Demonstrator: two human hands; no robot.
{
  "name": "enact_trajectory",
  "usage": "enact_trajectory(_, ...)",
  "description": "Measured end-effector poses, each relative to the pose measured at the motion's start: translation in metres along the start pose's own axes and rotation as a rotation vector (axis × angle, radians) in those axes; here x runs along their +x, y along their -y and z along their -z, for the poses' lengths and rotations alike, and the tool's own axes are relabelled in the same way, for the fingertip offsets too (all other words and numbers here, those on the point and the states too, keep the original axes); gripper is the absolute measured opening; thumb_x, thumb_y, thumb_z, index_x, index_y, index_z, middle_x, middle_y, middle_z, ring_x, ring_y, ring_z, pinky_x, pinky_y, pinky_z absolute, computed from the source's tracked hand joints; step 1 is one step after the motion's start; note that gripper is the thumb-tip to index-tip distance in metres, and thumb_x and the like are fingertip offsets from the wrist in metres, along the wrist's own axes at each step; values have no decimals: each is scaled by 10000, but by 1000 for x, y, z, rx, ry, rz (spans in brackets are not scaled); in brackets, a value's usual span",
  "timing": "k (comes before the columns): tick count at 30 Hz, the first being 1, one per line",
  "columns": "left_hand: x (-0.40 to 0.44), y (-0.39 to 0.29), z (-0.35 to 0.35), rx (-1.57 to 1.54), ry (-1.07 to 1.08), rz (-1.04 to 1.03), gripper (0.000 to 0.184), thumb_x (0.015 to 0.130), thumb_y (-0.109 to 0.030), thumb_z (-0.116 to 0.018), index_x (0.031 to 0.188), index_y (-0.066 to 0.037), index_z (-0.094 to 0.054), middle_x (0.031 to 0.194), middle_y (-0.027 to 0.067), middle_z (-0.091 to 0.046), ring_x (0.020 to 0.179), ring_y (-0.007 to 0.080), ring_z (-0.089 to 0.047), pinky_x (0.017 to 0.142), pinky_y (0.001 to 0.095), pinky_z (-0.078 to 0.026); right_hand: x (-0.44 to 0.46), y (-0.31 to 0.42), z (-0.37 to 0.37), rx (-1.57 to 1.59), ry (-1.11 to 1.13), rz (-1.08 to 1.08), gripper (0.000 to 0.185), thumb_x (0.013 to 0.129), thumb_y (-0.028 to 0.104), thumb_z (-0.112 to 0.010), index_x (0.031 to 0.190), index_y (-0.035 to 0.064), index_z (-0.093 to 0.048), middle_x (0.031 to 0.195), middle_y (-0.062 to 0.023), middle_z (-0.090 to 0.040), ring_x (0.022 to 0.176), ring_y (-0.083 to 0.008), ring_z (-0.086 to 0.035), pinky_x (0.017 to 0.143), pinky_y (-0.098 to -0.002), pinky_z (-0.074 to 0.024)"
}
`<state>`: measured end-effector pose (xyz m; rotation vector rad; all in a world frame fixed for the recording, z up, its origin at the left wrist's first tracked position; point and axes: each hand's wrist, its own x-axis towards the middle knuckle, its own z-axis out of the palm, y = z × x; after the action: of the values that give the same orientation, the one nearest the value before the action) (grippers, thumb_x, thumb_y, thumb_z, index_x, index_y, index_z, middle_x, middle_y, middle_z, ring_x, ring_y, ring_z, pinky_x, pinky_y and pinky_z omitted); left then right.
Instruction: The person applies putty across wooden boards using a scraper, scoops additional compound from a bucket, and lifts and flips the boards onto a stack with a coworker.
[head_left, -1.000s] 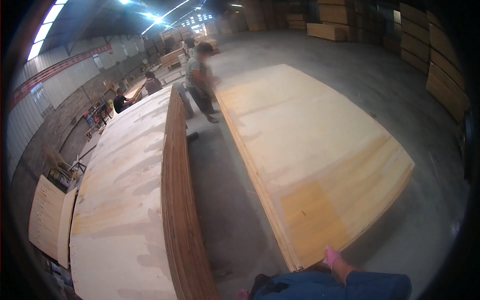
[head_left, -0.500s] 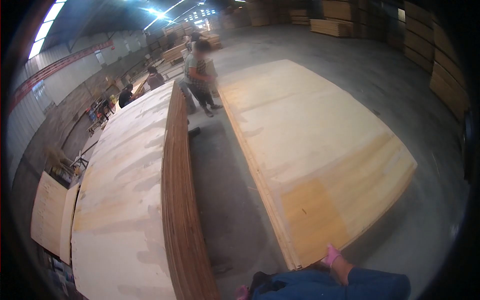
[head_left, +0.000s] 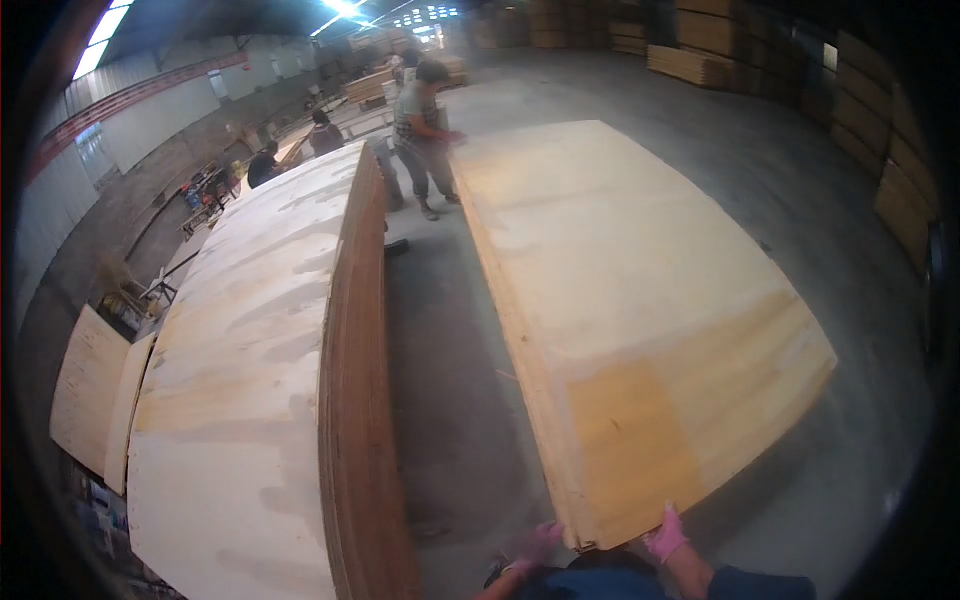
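Observation:
A wide plywood sheet (head_left: 650, 250), pale with a darker yellow patch at its near end, lies flat to my right, with at least one layer below it. My right hand (head_left: 668, 535), in a pink glove, grips its near edge, thumb on top and fingers hidden underneath. My left hand (head_left: 540, 542), also gloved in pink, is beside the sheet's near left corner. Motion blurs its fingers, so I cannot tell whether it touches the wood. At the far left corner a co-worker (head_left: 420, 130) stands with a hand by the edge.
A tall stack of plywood (head_left: 355, 400) runs along my left, with a strip of concrete floor (head_left: 450, 420) between it and the sheet. Smaller panels (head_left: 90, 380) lean at far left. Other people (head_left: 325, 135) are farther back. Board piles (head_left: 690, 65) line the far side.
My left hand has come up from the bottom edge to the sheet's near left corner. My right hand keeps its hold. The co-worker leans in closer to the far corner.

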<state>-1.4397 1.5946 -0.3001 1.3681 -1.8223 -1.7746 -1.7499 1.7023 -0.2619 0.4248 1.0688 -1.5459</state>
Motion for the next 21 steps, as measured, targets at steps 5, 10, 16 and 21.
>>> enact_trajectory(5,16,-74,-47,-171,-53,-415,480,970,-336,-624,1310,-1,-573,1294,159,-623,1177,299,-602,1024,378,-472,-16,-22,-32,-4,15,-77,529,1011,534,-482,1301,96,-547,1248,-122,-622,1108,-322,-623,900,-527,-546)
enact_trajectory(10,16,-58,-17,-773,-134,308,569,948,-412,-659,1331,-3,-560,1235,98,-636,1087,227,-633,939,373,-526,17,-37,3,-291,194,-456,481,1041,447,-476,1171,-6,-571,938,-126,-649,760,-302,-624,646,-441,-554)
enact_trajectory(16,46,45,-29,-846,-97,368,664,916,-483,-661,1376,-19,-541,1321,139,-612,1208,277,-579,1009,424,-470,-58,66,-17,-781,-74,-55,201,961,177,-662,851,52,-548,724,-63,-524,575,-210,-502,496,-346,-429)
enact_trajectory(21,25,4,-13,-776,-61,454,702,906,-499,-659,1405,-22,-526,1344,125,-605,1219,255,-573,1014,418,-467,-41,122,87,-546,-95,-91,233,940,156,-666,778,89,-512,688,-48,-470,571,-205,-495,490,-344,-418)
